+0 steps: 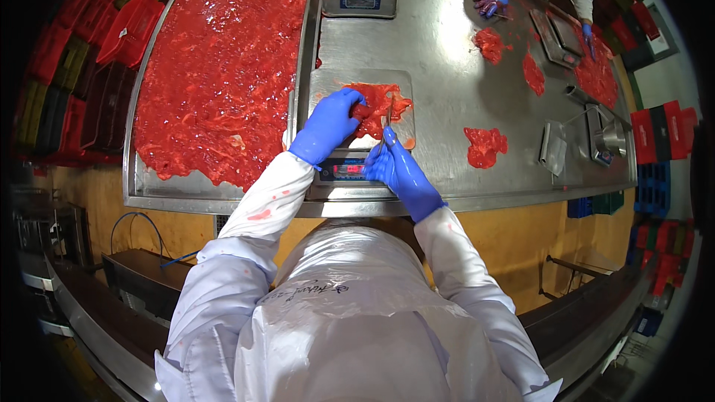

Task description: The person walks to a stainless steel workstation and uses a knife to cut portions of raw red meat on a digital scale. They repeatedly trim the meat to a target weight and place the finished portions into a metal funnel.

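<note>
A red piece of raw meat (383,97) lies spread on the steel pan of a weighing scale (406,82), whose red-lit display faces me. My left hand (328,128), in a blue glove, is closed on the left side of the meat with its fingers curled over it. My right hand (402,175), gloved in blue too, grips a slim metal cutting tool (389,113). Its blade points away from me over the right part of the meat. The fingers hide its handle, so whether it is a knife or scissors I cannot make out.
A steel trough of red meat (223,67) fills the left. Another scale (360,4) stands behind. Loose meat (485,147) lies rightward, near a metal cup (611,138). Across the table a co-worker's gloved hand (491,2) rests by meat. Stacked crates (130,26) line the left.
</note>
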Demonstrator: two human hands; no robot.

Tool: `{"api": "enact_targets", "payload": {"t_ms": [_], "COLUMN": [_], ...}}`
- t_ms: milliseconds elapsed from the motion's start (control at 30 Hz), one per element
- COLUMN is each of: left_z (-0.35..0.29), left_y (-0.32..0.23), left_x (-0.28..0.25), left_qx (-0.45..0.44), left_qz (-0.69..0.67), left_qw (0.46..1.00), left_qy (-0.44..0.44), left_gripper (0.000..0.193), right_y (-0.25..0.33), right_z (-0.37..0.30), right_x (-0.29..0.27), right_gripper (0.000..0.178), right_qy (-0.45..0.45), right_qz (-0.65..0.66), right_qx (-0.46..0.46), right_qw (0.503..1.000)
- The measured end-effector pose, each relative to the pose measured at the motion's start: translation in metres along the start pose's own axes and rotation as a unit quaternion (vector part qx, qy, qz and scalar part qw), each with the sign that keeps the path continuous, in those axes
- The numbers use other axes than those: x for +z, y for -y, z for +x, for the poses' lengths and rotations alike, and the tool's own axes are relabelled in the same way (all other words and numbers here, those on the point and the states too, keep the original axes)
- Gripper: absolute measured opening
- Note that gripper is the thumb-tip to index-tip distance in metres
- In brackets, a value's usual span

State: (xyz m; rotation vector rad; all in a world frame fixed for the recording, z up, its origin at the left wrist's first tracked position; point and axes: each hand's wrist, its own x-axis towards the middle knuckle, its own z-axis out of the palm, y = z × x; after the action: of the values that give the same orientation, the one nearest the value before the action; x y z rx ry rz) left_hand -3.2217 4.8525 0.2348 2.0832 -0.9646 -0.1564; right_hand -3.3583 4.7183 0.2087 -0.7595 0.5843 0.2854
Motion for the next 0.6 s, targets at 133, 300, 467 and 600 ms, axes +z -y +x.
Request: {"api": "enact_targets", "payload": {"t_ms": [133,300,467,600], "left_z": [0.000,-0.002,0.003,0.001], "left_y": [0.001,0.000,-0.009,0.001], "left_x": [0.001,0.005,0.004,0.002], "left_qx": [0.002,0.006,-0.036,-0.046], "left_qz": [0.011,0.000,0.031,0.041], "left_qw": [1.000,1.000,0.998,0.995], "left_qy": [-0.007,-0.013,0.033,0.075], "left_gripper": [0.022,0.021,0.021,0.023], "right_y": [-0.023,-0.020,-0.023,-0.066], "right_z": [0.004,-0.012,0.022,0.006], "right_x": [-0.011,-0.002,0.006,0.017], "right_gripper": [0.044,0.037,0.038,0.042], "right_qy": [-0.038,0.036,-0.040,-0.044], "right_qz": [-0.049,0.063,0.070,0.078], "right_qx": [-0.032,-0.020,-0.052,-0.070], "right_qw": [0.998,0.997,0.995,0.994]}}
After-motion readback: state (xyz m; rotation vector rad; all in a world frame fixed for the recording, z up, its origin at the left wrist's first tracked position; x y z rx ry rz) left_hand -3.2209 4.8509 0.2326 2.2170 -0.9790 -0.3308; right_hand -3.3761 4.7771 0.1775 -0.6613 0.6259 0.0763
